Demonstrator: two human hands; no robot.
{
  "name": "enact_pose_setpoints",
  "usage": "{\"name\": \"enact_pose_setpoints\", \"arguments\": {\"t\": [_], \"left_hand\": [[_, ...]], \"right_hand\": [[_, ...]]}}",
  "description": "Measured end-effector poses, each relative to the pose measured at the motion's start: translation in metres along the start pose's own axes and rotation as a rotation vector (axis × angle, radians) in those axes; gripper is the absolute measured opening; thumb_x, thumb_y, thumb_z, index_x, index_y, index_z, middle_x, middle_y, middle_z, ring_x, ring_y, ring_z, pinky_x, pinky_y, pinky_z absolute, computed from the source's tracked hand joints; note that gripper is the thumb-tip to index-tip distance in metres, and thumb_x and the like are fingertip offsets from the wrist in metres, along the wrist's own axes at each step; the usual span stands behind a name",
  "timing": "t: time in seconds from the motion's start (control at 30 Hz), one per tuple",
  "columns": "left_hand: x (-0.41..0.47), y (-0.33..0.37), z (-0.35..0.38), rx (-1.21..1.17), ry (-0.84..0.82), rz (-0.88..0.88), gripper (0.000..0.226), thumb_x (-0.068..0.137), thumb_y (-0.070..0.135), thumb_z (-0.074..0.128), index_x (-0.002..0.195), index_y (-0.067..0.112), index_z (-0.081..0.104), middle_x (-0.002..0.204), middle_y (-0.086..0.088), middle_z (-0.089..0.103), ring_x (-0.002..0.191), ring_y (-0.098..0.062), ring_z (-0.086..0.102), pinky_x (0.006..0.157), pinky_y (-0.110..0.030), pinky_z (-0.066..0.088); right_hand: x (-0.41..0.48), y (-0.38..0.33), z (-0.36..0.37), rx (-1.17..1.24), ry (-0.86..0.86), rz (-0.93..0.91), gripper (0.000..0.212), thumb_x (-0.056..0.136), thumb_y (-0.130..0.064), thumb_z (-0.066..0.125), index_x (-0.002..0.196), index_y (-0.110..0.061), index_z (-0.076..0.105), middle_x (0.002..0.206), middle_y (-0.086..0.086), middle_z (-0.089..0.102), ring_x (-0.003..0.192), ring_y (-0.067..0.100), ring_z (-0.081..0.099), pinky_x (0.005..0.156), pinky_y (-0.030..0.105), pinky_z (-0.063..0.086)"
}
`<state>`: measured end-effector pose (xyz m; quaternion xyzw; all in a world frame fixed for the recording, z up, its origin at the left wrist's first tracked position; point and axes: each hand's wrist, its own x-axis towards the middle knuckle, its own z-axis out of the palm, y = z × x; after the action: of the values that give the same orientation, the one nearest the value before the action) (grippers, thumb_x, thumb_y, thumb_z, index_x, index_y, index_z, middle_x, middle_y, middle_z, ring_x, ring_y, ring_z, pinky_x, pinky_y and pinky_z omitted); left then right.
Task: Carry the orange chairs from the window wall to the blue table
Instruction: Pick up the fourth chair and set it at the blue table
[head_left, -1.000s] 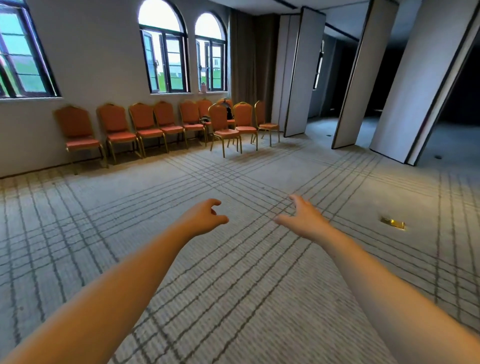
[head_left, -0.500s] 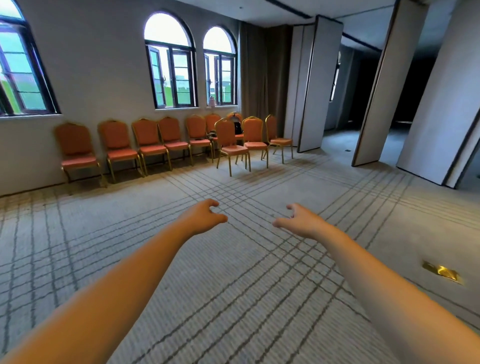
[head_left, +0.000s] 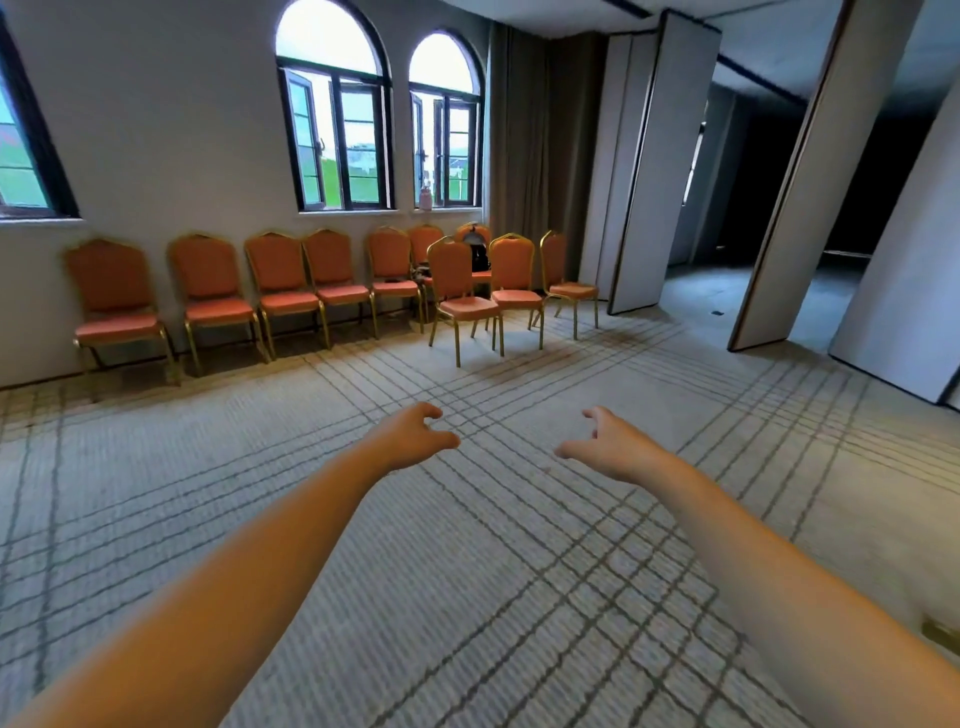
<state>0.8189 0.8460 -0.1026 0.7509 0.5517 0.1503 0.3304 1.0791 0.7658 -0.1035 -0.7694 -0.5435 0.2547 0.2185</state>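
Observation:
Several orange chairs with gold frames stand in a row along the window wall (head_left: 156, 130), from the leftmost chair (head_left: 117, 301) across to the right. Three more stand forward of the row: one (head_left: 462, 291), another (head_left: 514, 280) and one turned sideways (head_left: 563, 278). My left hand (head_left: 410, 436) and my right hand (head_left: 608, 441) are stretched out over the carpet, well short of the chairs, fingers apart and holding nothing. The blue table is not in view.
A dark bag (head_left: 478, 252) rests on a chair at the back of the row. A small bottle (head_left: 425, 198) stands on the window sill. Tall folding partition panels (head_left: 654, 166) stand on the right with dark openings between them. A brass floor plate (head_left: 940, 631) lies at the right edge.
The chairs and windows have grown larger and shifted right and down as I come nearer. The brass floor plate has slid toward the lower right. Both hands stay out in front, empty.

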Motion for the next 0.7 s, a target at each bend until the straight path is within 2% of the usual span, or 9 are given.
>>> {"name": "enact_pose_setpoints", "arguments": {"t": [0.2,0.23,0.33,0.4,0.53,0.7], "left_hand": [[0.158,0.030,-0.030,-0.020,0.057,-0.009,0.064,0.084,0.046,0.066,0.139,0.024,0.043,0.137,-0.007,0.050,0.120,-0.023,0.050,0.102,-0.039,0.041],[0.201,0.037,-0.030,-0.019,0.051,-0.011,0.063,0.084,0.047,0.066,0.139,0.025,0.043,0.136,-0.006,0.051,0.119,-0.022,0.051,0.101,-0.038,0.042],[0.239,0.039,-0.027,0.037,0.050,0.009,0.065,0.084,0.051,0.064,0.139,0.028,0.042,0.134,-0.003,0.054,0.116,-0.020,0.053,0.100,-0.039,0.044],[0.305,0.045,-0.026,0.072,0.043,0.001,0.066,0.083,0.053,0.063,0.140,0.028,0.041,0.133,-0.002,0.055,0.115,-0.018,0.055,0.100,-0.040,0.044],[0.410,0.052,-0.027,0.046,0.017,-0.023,0.067,0.083,0.049,0.065,0.141,0.026,0.039,0.129,-0.003,0.056,0.112,-0.018,0.055,0.096,-0.033,0.043],[0.552,0.080,-0.024,0.028,0.024,-0.047,0.067,0.083,0.047,0.066,0.141,0.026,0.039,0.129,-0.003,0.056,0.109,-0.018,0.055,0.094,-0.033,0.045]], "right_hand": [[0.143,-0.023,-0.047,0.014,0.079,-0.036,0.089,0.083,-0.052,0.066,0.154,-0.025,0.020,0.156,0.008,0.031,0.126,0.026,0.046,0.095,0.039,0.043],[0.185,-0.022,-0.054,0.028,0.072,-0.034,0.088,0.084,-0.052,0.065,0.154,-0.025,0.020,0.156,0.007,0.030,0.129,0.026,0.045,0.097,0.040,0.043],[0.224,-0.023,-0.056,0.031,0.057,-0.042,0.087,0.083,-0.051,0.065,0.154,-0.027,0.020,0.157,0.007,0.029,0.135,0.028,0.039,0.100,0.042,0.042],[0.290,-0.018,-0.062,0.050,0.054,-0.023,0.087,0.084,-0.050,0.065,0.154,-0.027,0.019,0.157,0.007,0.029,0.136,0.028,0.039,0.101,0.043,0.042],[0.395,-0.012,-0.075,0.066,0.033,-0.030,0.087,0.084,-0.050,0.066,0.154,-0.027,0.019,0.157,0.006,0.030,0.137,0.027,0.038,0.102,0.042,0.040],[0.539,-0.002,-0.113,0.056,0.021,-0.043,0.088,0.084,-0.050,0.067,0.154,-0.026,0.019,0.156,0.006,0.031,0.137,0.027,0.038,0.104,0.043,0.040]]}}
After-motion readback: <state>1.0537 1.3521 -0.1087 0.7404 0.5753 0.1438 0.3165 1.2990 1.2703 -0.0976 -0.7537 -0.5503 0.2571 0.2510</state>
